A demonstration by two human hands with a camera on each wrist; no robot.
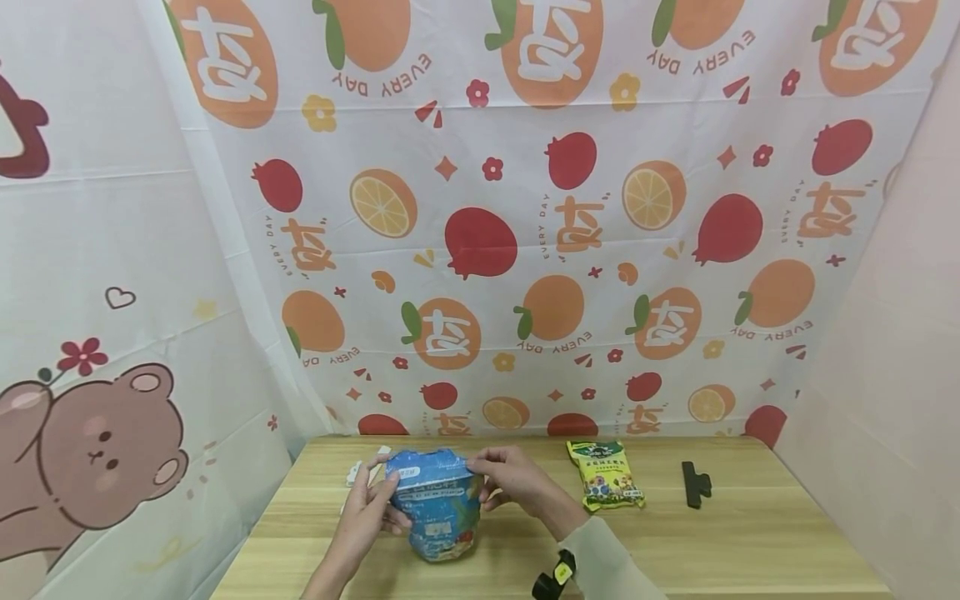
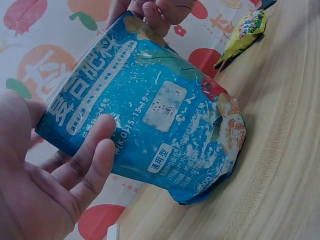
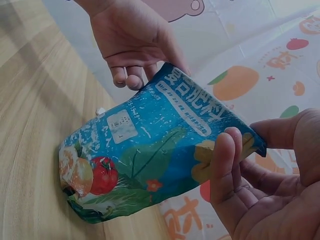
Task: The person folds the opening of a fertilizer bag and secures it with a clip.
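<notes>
A blue fertilizer bag (image 1: pixel 441 512) with white print and pictured vegetables stands upright over the wooden table, between the two hands. My left hand (image 1: pixel 366 510) pinches its upper left corner; in the left wrist view, that hand's other fingers (image 2: pixel 97 165) lie along the printed side. At the opposite top corner, my right hand (image 1: pixel 517 482) pinches the edge between thumb and fingers, as the right wrist view shows. The top edge of the bag (image 3: pixel 165 140) is drawn flat between both hands. A white sticker with a barcode (image 2: pixel 165 106) is on its face.
Right of the bag lies a yellow packet (image 1: pixel 604 477) with colourful flowers. Farther right is a black clip (image 1: pixel 696 485). A small white item (image 1: pixel 354 475) is partly hidden behind the left hand. A fruit-printed cloth (image 1: pixel 480 333) hangs behind the table (image 1: pixel 757 533).
</notes>
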